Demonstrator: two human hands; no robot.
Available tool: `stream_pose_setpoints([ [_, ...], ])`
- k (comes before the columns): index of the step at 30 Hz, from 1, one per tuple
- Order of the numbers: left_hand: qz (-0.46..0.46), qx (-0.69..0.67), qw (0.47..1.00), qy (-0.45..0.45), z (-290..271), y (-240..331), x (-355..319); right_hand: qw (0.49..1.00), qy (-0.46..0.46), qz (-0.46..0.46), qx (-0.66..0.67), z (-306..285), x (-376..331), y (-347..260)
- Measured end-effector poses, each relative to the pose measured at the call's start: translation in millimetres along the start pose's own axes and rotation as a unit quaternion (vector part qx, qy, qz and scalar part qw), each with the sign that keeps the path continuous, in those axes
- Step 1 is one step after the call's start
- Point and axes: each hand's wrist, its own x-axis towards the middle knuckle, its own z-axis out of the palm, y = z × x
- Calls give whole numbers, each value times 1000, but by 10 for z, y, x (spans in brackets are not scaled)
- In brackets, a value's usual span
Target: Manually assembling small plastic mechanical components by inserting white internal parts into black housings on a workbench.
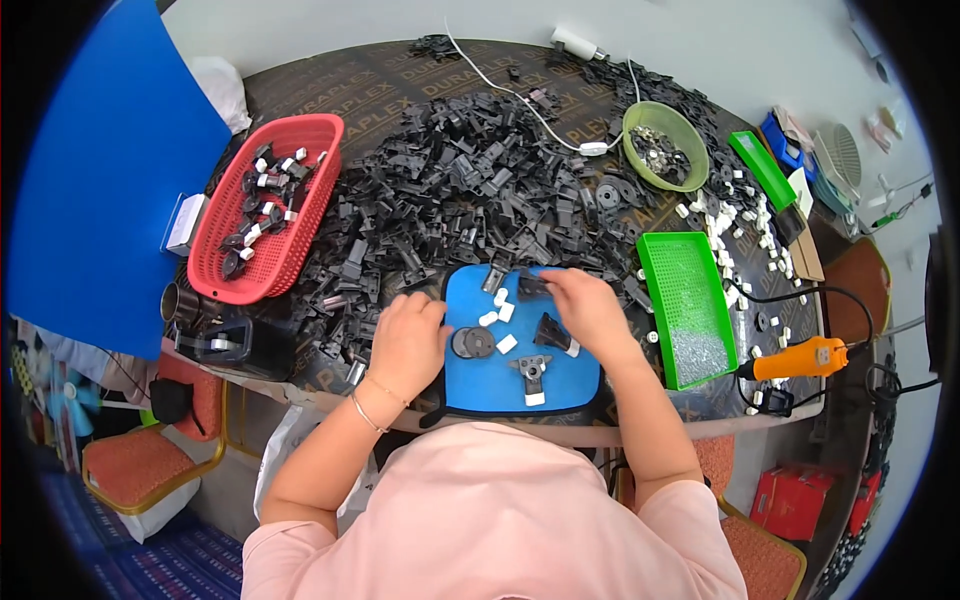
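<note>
A blue mat [470, 385] lies on the table before me. At its far right corner my right hand [592, 312] pinches a black plastic part [535, 287]. My left hand [410, 335] rests at the mat's left edge, fingers loosely bent, with nothing visible in them. Beside it on the mat sits a round black disc-shaped part [473, 342]. Several small white pieces [507, 344] are scattered over the mat's middle. A black part with a white end [533, 380] lies nearer to me, and another black part [551, 331] is just under my right hand.
Loose black plastic parts [450, 180] are heaped beyond the mat. A red basket [325, 180] of assembled parts stands left. On the right are a green tray [683, 310] of small metal pieces, a yellow-green bowl [697, 165], white pieces [765, 240] and an orange corded tool [800, 360].
</note>
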Motion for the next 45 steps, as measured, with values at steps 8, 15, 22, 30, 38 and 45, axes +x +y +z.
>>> stream_pose_setpoints([
  [8, -38, 131, 988, 78, 11, -256, 537, 893, -16, 269, 360, -191, -268, -130],
  [15, 32, 117, 988, 96, 191, -332, 755, 812, -31, 282, 511, -66, -410, -113],
  [22, -113, -508, 841, -151, 99, 34, 311, 781, -97, 242, 567, 23, -426, -347],
  [30, -253, -642, 700, -184, 61, 59, -9, 862, -121, 217, 442, -225, -338, -314],
  [38, -172, -553, 813, -60, 352, 20, -188, 884, -94, 222, 401, -467, -258, 69],
  [45, 143, -161, 974, -70, 182, -192, -325, 951, 33, 150, 270, -926, 789, 754],
])
